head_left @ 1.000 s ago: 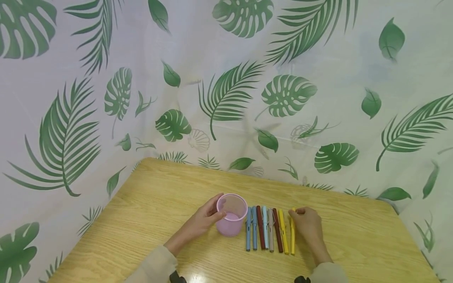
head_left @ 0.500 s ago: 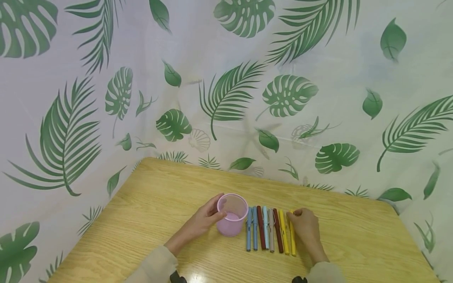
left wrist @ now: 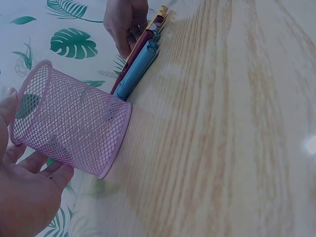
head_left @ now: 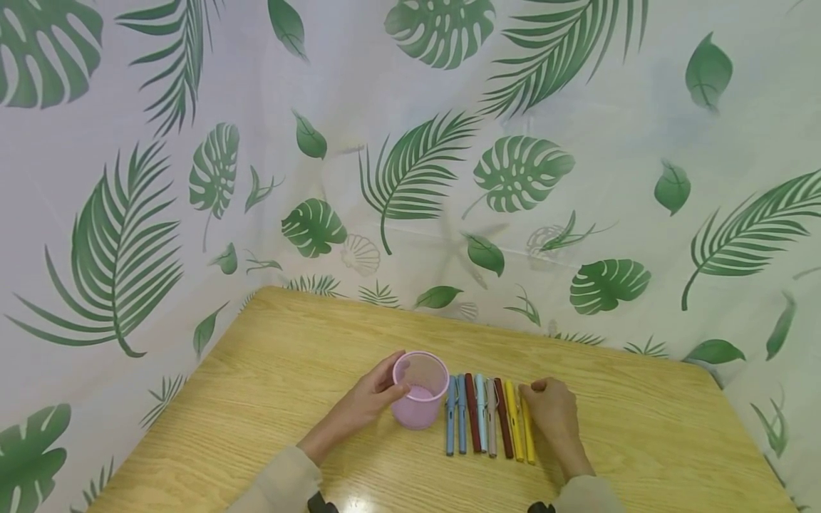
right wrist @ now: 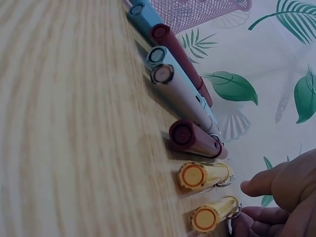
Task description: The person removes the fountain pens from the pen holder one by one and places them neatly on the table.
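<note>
My left hand [head_left: 367,400] grips a pink mesh pen holder [head_left: 415,415], thumb near the rim and fingers round its side. In the left wrist view the mesh holder [left wrist: 74,123] stands upright on the table with no pens in it. To its right, several capped pens lie side by side: blue, dark red, light blue, grey, dark red and yellow. My right hand [head_left: 554,412] is at the clip end of the rightmost yellow pen [head_left: 529,442], seeming to hold it between thumb and fingers. That far end is partly hidden. The other yellow pen [right wrist: 200,175] lies close beside it.
The wooden table [head_left: 308,320] stretches out on both sides of the holder and pens. Behind it hangs a white cloth [head_left: 385,299] printed with green leaves. A dark red pen [head_left: 503,420] lies just left of the yellow pair.
The right hand has shifted slightly left, and the clip end of the rightmost yellow pen has moved closer to the other yellow pen. The left hand and holder stay put.
</note>
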A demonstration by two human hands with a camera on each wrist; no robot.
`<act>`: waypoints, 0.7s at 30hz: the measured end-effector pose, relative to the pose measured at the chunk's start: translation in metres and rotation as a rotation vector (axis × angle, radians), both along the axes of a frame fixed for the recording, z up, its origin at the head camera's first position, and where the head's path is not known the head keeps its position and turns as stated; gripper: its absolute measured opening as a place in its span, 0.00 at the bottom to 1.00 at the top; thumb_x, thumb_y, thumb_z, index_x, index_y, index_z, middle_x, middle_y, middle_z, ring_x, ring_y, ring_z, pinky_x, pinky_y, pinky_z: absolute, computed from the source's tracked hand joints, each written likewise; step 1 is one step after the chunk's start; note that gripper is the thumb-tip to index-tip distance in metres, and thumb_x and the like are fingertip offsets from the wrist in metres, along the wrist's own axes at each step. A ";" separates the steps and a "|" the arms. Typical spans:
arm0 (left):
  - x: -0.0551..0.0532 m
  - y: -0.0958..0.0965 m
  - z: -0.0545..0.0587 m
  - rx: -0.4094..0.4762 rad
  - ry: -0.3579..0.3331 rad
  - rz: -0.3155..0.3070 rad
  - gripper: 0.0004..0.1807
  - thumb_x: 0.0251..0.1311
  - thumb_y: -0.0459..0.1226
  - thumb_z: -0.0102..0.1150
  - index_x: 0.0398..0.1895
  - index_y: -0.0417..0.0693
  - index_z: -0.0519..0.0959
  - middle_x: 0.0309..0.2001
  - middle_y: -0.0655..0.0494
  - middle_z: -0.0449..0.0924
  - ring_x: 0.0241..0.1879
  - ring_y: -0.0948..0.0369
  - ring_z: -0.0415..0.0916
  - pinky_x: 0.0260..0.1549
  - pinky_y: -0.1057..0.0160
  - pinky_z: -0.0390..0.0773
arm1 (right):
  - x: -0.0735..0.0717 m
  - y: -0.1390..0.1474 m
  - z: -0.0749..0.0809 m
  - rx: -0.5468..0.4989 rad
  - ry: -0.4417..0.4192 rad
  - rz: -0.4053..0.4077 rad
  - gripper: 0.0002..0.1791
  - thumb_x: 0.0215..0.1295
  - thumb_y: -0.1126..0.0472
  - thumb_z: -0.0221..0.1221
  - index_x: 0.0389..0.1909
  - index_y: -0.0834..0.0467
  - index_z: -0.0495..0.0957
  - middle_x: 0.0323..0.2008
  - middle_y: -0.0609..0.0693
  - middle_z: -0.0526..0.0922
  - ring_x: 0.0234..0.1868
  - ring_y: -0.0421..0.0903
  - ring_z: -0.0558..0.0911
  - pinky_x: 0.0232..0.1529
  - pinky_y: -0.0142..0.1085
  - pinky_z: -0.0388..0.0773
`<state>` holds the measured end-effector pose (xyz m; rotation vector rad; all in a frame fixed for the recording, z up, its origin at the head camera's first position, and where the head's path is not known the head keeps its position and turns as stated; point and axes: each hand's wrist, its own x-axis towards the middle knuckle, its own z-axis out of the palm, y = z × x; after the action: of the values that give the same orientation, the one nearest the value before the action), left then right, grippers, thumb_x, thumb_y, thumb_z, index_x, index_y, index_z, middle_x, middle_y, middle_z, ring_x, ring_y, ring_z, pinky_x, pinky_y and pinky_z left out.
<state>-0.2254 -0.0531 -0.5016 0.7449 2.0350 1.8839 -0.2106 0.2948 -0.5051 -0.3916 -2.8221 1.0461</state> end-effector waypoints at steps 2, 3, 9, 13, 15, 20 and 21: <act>0.000 0.000 0.000 -0.001 -0.002 0.004 0.36 0.79 0.34 0.52 0.81 0.30 0.48 0.76 0.28 0.55 0.76 0.37 0.55 0.73 0.45 0.61 | 0.001 0.000 0.000 0.002 0.006 -0.007 0.22 0.73 0.57 0.59 0.50 0.77 0.80 0.44 0.72 0.84 0.35 0.55 0.83 0.37 0.50 0.85; 0.000 0.000 0.000 -0.001 -0.004 0.005 0.36 0.79 0.34 0.52 0.81 0.30 0.48 0.76 0.28 0.55 0.76 0.38 0.55 0.73 0.45 0.61 | 0.001 0.000 0.000 0.002 0.012 -0.013 0.22 0.74 0.57 0.58 0.50 0.76 0.80 0.45 0.72 0.84 0.37 0.57 0.84 0.39 0.51 0.85; 0.001 0.001 0.003 -0.014 0.000 0.017 0.36 0.79 0.34 0.52 0.81 0.31 0.48 0.77 0.29 0.54 0.76 0.38 0.55 0.73 0.46 0.60 | 0.006 0.001 0.008 -0.025 0.082 -0.011 0.22 0.77 0.57 0.55 0.54 0.74 0.79 0.48 0.71 0.83 0.45 0.62 0.85 0.42 0.52 0.85; 0.002 0.002 0.005 -0.041 0.008 0.029 0.36 0.79 0.36 0.52 0.81 0.32 0.49 0.77 0.29 0.55 0.75 0.38 0.56 0.72 0.44 0.62 | 0.010 0.001 0.017 -0.054 0.111 0.010 0.22 0.78 0.57 0.55 0.55 0.74 0.79 0.49 0.71 0.83 0.45 0.62 0.84 0.41 0.51 0.85; 0.003 0.002 0.006 -0.059 0.007 0.037 0.37 0.79 0.37 0.52 0.81 0.34 0.49 0.77 0.30 0.55 0.75 0.37 0.57 0.72 0.44 0.63 | 0.011 0.000 0.022 -0.066 0.114 0.019 0.22 0.78 0.56 0.55 0.56 0.73 0.78 0.51 0.71 0.83 0.49 0.64 0.83 0.46 0.53 0.84; 0.005 0.001 0.008 -0.101 0.005 0.057 0.37 0.79 0.41 0.53 0.82 0.38 0.51 0.77 0.34 0.57 0.74 0.38 0.59 0.71 0.42 0.64 | 0.017 -0.005 0.033 -0.100 0.127 0.068 0.22 0.79 0.56 0.55 0.60 0.70 0.78 0.53 0.67 0.83 0.54 0.61 0.81 0.52 0.52 0.82; 0.005 0.001 0.008 -0.110 0.010 0.059 0.38 0.79 0.42 0.53 0.82 0.38 0.51 0.77 0.34 0.57 0.74 0.37 0.59 0.71 0.41 0.64 | 0.018 -0.005 0.034 -0.104 0.132 0.079 0.21 0.79 0.56 0.55 0.60 0.69 0.78 0.53 0.66 0.83 0.53 0.60 0.81 0.51 0.50 0.83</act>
<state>-0.2207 -0.0524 -0.4941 0.6749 2.1688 1.7855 -0.1923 0.2894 -0.4709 -0.2122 -2.6946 1.1906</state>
